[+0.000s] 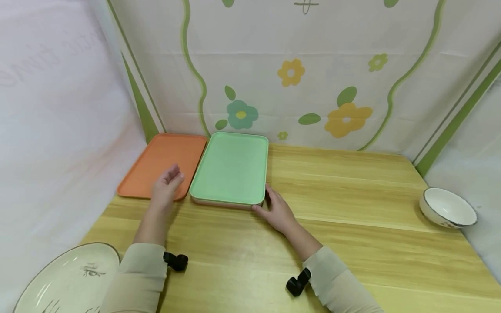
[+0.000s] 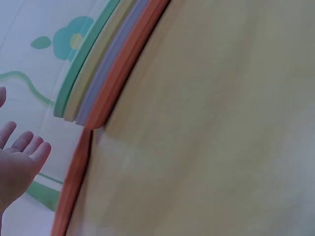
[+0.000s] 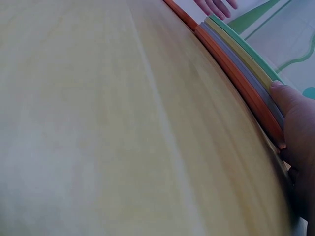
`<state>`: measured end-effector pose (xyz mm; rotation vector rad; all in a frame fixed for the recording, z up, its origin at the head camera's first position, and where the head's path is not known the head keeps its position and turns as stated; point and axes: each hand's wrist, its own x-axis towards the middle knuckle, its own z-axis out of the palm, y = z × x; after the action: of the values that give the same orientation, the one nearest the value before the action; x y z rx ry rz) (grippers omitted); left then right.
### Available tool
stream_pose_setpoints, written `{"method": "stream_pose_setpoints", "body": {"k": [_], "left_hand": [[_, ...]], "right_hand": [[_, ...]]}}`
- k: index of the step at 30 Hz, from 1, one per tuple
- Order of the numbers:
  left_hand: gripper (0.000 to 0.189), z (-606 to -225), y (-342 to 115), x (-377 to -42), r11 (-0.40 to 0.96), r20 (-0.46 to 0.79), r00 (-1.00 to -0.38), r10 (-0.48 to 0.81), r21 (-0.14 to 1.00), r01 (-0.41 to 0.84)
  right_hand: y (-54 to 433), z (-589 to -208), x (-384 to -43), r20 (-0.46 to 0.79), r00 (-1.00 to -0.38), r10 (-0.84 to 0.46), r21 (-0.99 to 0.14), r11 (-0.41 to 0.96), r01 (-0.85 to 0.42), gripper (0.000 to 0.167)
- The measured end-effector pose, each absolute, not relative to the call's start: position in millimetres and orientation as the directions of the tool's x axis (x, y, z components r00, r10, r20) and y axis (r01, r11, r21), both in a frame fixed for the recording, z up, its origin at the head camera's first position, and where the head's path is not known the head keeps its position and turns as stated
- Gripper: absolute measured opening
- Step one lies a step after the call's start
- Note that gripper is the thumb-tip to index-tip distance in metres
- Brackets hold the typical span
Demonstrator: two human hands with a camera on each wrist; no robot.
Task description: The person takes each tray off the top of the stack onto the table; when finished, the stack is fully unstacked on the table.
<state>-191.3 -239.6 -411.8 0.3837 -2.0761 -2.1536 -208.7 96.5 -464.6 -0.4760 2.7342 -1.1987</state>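
Observation:
A stack of shallow rectangular trays lies near the back of the table, a green tray (image 1: 232, 167) on top. In the left wrist view its layered edges show, with a yellow tray (image 2: 91, 76), a purple tray (image 2: 109, 66) and an orange tray (image 2: 127, 64) beneath. My right hand (image 1: 278, 213) holds the stack's near right corner, thumb on the front edge and fingers round the right side. Left of the stack lies a single orange tray (image 1: 156, 163). Over its near right part is my left hand (image 1: 166, 187), fingers loosely bent, holding nothing.
A cream oval plate (image 1: 70, 278) with dark drawings sits at the front left. At the table's right edge stands a white bowl (image 1: 450, 208) with a dark rim. Behind the trays hangs a white cloth (image 1: 250, 52) with printed flowers, and white cloth also flanks both sides.

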Motion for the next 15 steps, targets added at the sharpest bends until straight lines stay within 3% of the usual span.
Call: {"method": "stream_pose_setpoints", "body": {"k": [15], "left_hand": [[0.075,-443,-229,-173,0.05,-0.093,-0.994,-0.063,0.994,-0.096]], "right_hand": [[98,-466,-210,0.011,-0.944,-0.331,-0.735,0.637,-0.232,0.096]]}}
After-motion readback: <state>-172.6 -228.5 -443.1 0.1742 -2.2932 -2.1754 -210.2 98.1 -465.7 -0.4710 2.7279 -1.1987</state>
